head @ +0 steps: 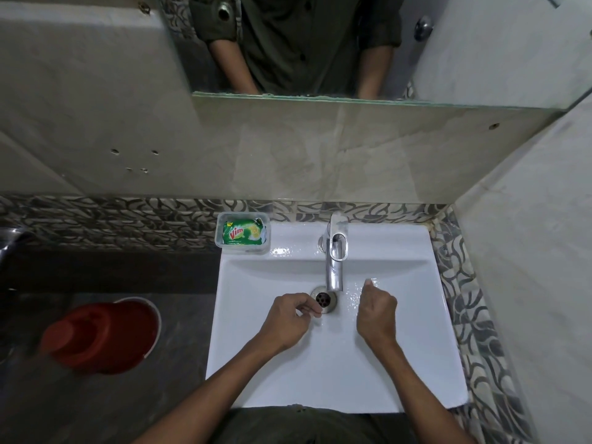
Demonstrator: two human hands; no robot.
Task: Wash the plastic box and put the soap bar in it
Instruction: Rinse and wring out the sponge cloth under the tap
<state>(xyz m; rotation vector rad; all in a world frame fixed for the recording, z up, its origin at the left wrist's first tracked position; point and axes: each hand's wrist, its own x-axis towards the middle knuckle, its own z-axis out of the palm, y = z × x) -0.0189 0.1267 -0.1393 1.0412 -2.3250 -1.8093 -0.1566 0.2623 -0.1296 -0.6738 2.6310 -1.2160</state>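
Both hands hang empty over the white basin [336,373], left hand [290,318] and right hand [378,310] loosely curled, apart; the wrapped Vim soap bar [244,232] sits in the clear plastic box [242,249] on the rim's back-left corner. Task looks complete; only withdrawing remains.

White sink [400,363], green soap bar [244,232], red bucket [105,334], swirl-patterned grey tiles [128,219]

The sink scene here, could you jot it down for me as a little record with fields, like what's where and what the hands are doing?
place: white sink under a mirror
tap: over the drain, no stream visible
plastic box: back left corner of the sink ledge
soap bar: green wrapped pack, lying inside the box
left hand: empty, fingers curled, beside the drain
right hand: empty, loosely closed, right of the tap
floor: red bucket to the left
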